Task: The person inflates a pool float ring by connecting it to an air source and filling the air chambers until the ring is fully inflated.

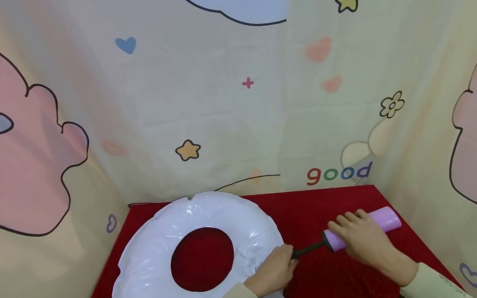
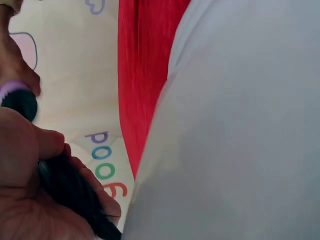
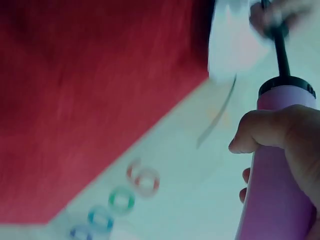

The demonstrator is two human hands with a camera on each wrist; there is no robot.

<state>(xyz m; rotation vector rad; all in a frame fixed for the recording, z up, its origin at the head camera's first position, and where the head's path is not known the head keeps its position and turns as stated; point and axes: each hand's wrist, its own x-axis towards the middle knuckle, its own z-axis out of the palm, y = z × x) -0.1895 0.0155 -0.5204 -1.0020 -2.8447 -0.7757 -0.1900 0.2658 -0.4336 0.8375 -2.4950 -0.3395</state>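
Observation:
A hand air pump with a purple barrel (image 1: 388, 219) and a black rod (image 1: 308, 249) slants over the red cloth. My right hand (image 1: 362, 239) grips the barrel, its thumb across the front in the right wrist view. My left hand (image 1: 272, 269) holds the black handle (image 2: 70, 187) at the other end, fingers curled round it. The rod shows between the two hands, drawn out from the black cap (image 3: 286, 86). Beside my left hand is a large white inflatable swim ring (image 1: 143, 264), puffed up with some creases. My hand overlaps its right side in the head view and hides part of it.
Red cloth (image 1: 336, 202) covers the tabletop and shows through the ring's hole. Pale printed curtains (image 1: 220, 101) with stars, hearts and the word "good" stand behind it and on both sides.

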